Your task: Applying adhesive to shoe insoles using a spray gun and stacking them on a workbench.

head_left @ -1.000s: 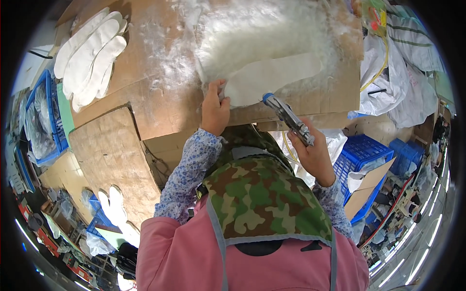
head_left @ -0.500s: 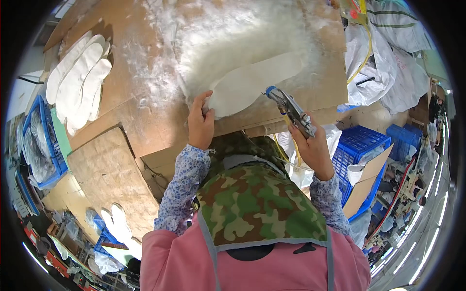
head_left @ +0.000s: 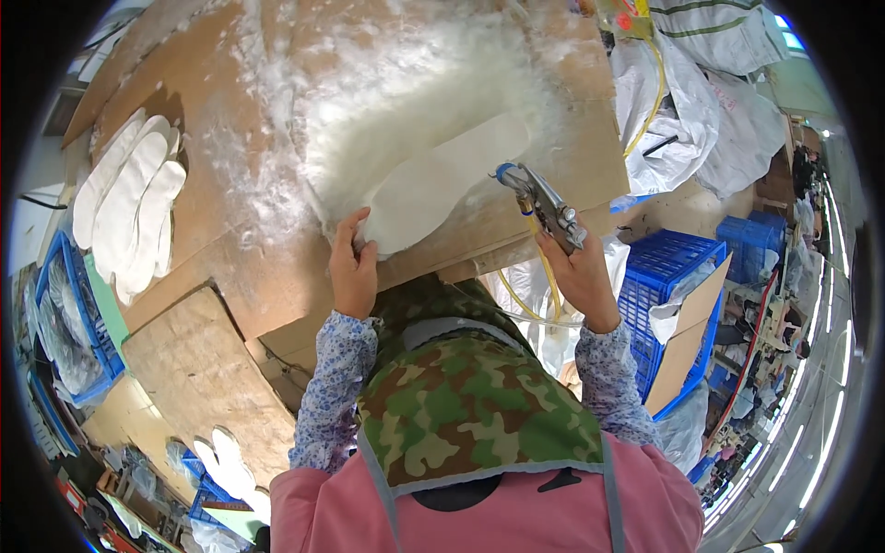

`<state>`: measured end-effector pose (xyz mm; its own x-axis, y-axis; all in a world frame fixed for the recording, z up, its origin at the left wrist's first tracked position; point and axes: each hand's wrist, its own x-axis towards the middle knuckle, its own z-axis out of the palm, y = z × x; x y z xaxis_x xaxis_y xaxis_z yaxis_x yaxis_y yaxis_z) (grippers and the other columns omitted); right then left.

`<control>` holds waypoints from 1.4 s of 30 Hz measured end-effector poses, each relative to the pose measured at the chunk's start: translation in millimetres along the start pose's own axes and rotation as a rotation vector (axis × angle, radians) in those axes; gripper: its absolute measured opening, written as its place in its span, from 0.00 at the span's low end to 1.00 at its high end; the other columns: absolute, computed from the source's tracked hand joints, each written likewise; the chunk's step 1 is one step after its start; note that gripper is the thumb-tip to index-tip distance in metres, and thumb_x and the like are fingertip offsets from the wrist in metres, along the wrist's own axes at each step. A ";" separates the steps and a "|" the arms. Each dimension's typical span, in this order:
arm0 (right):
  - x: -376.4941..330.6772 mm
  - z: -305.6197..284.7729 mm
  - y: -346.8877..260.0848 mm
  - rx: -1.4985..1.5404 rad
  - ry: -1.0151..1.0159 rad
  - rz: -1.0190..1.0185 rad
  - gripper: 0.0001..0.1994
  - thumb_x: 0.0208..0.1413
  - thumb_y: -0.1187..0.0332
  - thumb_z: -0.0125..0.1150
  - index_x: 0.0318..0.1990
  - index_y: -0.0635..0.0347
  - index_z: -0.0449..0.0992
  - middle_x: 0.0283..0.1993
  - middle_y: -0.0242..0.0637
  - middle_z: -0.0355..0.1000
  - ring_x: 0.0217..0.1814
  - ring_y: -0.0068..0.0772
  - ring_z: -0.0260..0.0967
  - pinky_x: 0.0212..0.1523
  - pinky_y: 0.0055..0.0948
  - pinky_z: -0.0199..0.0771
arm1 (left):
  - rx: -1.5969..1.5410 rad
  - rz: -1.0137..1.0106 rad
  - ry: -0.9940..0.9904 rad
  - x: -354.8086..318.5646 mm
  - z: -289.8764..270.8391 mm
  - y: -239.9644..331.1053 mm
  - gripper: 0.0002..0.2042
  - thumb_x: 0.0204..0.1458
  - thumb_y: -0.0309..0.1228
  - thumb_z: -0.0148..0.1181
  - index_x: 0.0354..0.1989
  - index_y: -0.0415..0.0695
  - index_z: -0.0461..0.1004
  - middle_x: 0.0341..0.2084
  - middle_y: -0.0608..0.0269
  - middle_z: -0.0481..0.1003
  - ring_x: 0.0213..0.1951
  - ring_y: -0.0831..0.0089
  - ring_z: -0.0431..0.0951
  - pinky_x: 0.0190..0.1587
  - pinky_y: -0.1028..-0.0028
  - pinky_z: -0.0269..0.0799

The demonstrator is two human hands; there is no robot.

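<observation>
Under left hand [head_left: 353, 269]: white insole [head_left: 442, 184]

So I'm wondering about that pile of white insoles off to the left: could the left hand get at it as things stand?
Probably yes: the left hand grips the insole, but only bare cardboard separates it from the pile.
</observation>
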<state>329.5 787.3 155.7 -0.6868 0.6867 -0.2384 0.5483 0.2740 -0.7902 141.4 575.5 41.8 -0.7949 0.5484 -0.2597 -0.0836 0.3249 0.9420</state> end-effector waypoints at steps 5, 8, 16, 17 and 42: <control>6.1 -5.0 8.4 -0.017 0.121 -0.050 0.13 0.56 0.70 0.57 0.45 0.68 0.67 0.25 0.47 0.68 0.25 0.39 0.63 0.28 0.35 0.63 | 0.025 -0.033 -0.031 -0.5 -0.7 -2.6 0.21 0.49 0.17 0.49 0.54 0.45 0.68 0.38 0.62 0.69 0.36 0.75 0.66 0.42 0.77 0.65; 10.0 -8.5 10.5 -0.004 0.145 -0.025 0.13 0.56 0.70 0.56 0.45 0.69 0.67 0.25 0.44 0.68 0.25 0.36 0.63 0.28 0.34 0.63 | -0.049 0.026 -0.011 -1.0 1.2 -4.7 0.21 0.49 0.17 0.49 0.54 0.45 0.68 0.38 0.64 0.68 0.35 0.76 0.66 0.41 0.77 0.64; 16.8 -9.5 1.8 -0.010 0.206 -0.074 0.11 0.55 0.71 0.55 0.43 0.68 0.69 0.25 0.41 0.66 0.25 0.32 0.61 0.27 0.33 0.63 | -0.001 0.071 -0.006 -1.2 -0.5 -2.4 0.21 0.49 0.18 0.49 0.54 0.45 0.68 0.36 0.66 0.68 0.32 0.79 0.63 0.38 0.79 0.63; 16.7 -8.0 0.4 -0.010 0.222 -0.089 0.11 0.55 0.71 0.55 0.43 0.68 0.69 0.25 0.42 0.66 0.25 0.33 0.61 0.27 0.34 0.63 | 0.001 0.066 -0.005 -1.5 -0.5 -0.5 0.21 0.49 0.18 0.49 0.54 0.45 0.68 0.36 0.66 0.68 0.32 0.79 0.63 0.38 0.79 0.63; -45.5 35.0 -28.9 -0.024 -0.279 -0.106 0.11 0.53 0.75 0.58 0.43 0.63 0.67 0.32 0.50 0.70 0.35 0.54 0.69 0.35 0.34 0.68 | -0.013 -0.048 0.052 -4.9 2.2 2.6 0.19 0.50 0.19 0.51 0.53 0.40 0.66 0.41 0.54 0.72 0.36 0.72 0.70 0.42 0.74 0.68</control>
<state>328.2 724.6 169.6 -0.8435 0.4425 -0.3046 0.4759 0.3524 -0.8058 146.3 575.3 45.1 -0.8198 0.4916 -0.2936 -0.1302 0.3393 0.9316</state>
